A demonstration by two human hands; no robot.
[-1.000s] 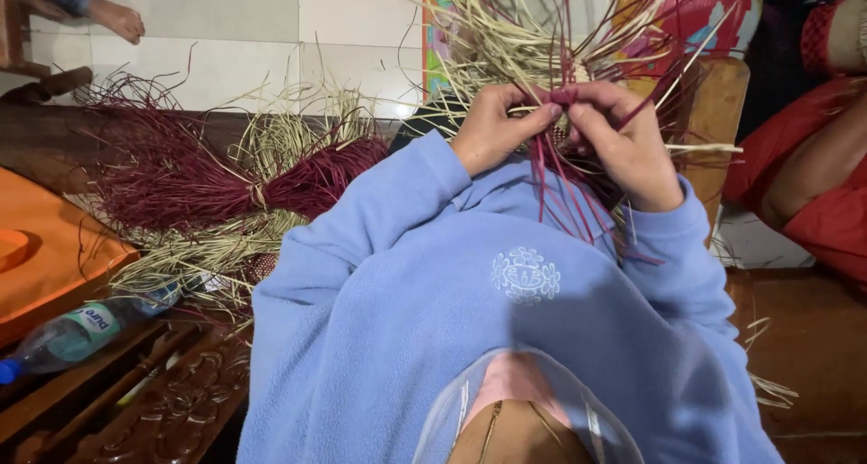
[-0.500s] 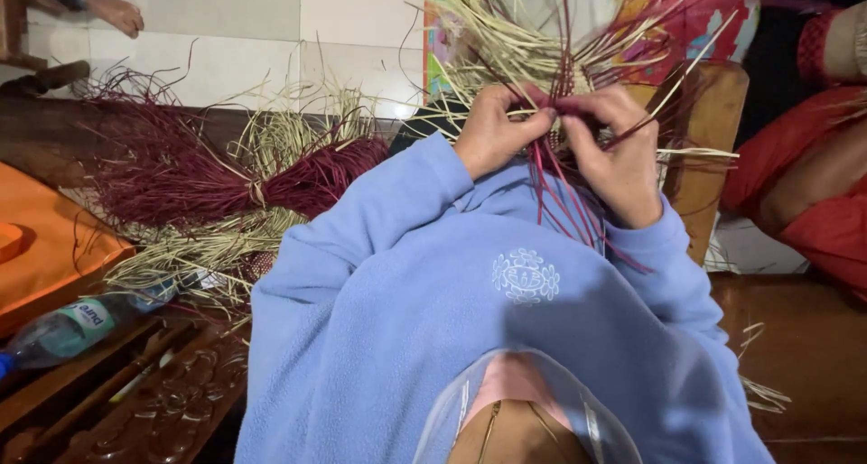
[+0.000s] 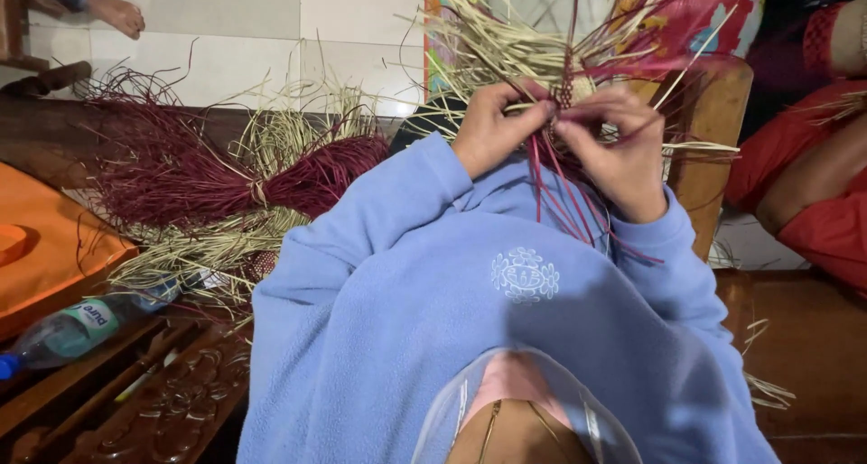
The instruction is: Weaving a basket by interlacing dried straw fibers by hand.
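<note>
Dry matt straw strips (image 3: 506, 49), fleece sleeves (image 3: 379, 211)

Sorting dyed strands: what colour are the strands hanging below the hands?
Dark red, hanging strands between left hand and right hand; head view.

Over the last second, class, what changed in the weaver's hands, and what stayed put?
Both hands drew closer: the left hand and right hand now pinch the dark red strands together at the straw weave. Grip unchanged. The red bundle and bottle stayed put.
</note>
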